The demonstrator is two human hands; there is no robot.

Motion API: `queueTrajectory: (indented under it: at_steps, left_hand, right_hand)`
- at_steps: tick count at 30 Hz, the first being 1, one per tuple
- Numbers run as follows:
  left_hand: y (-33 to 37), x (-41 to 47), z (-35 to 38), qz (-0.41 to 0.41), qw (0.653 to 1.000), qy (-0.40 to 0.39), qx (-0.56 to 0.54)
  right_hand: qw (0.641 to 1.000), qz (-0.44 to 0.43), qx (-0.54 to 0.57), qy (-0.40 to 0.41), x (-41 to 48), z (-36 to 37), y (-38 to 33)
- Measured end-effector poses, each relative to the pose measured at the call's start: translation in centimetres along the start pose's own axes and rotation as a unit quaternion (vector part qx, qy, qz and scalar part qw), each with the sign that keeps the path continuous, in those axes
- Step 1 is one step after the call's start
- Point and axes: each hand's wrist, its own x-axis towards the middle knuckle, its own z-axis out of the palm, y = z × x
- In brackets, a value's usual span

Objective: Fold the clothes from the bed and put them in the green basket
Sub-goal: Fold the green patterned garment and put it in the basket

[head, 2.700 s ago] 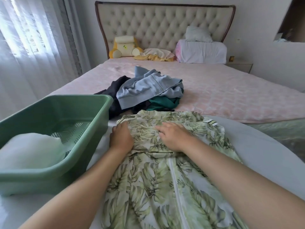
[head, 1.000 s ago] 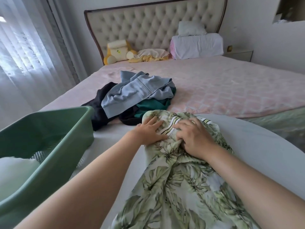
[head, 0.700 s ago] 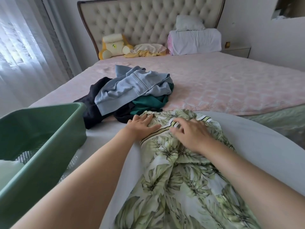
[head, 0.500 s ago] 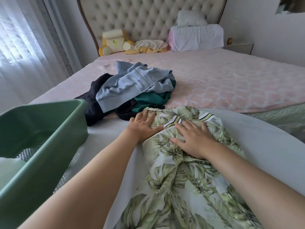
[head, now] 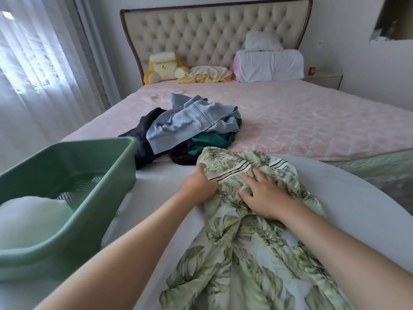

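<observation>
Near centre, on white surface (head: 357, 209): leaf-print garment (head: 245, 242) spread, far end bunched. Left hand (head: 197, 186) curled, gripping its left edge; right hand (head: 264, 194) flat, fingers spread, pressing it. Green basket (head: 116, 175) near left; unfolded clothes pile (head: 190, 128) beyond on bed (head: 301, 121).

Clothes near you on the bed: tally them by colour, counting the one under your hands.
Leaf-print green garment: 1
Light blue garment: 1
Dark green garment: 1
Black garment: 1, perhaps more hidden
Total: 4
</observation>
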Motion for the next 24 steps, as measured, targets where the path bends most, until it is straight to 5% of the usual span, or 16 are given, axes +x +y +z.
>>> queueTrajectory:
  at_steps: [4, 10, 24]
  left_hand:
    - [0.5, -0.8, -0.6, 0.038, 0.997, 0.007, -0.068]
    - [-2.7, 0.8, -2.3, 0.117, 0.989, 0.091, -0.001]
    - [-7.0, 4.2, -3.5, 0.065, 0.997, 0.024, 0.026]
  right_hand:
    - [0.997, 0.008, 0.056, -0.049, -2.5, 0.1, -1.7]
    - [0.999, -0.026, 0.030, -0.012, -1.4, 3.0, -5.2]
    - [0.999, -0.024, 0.008, -0.035, 4.6, 3.3, -7.3]
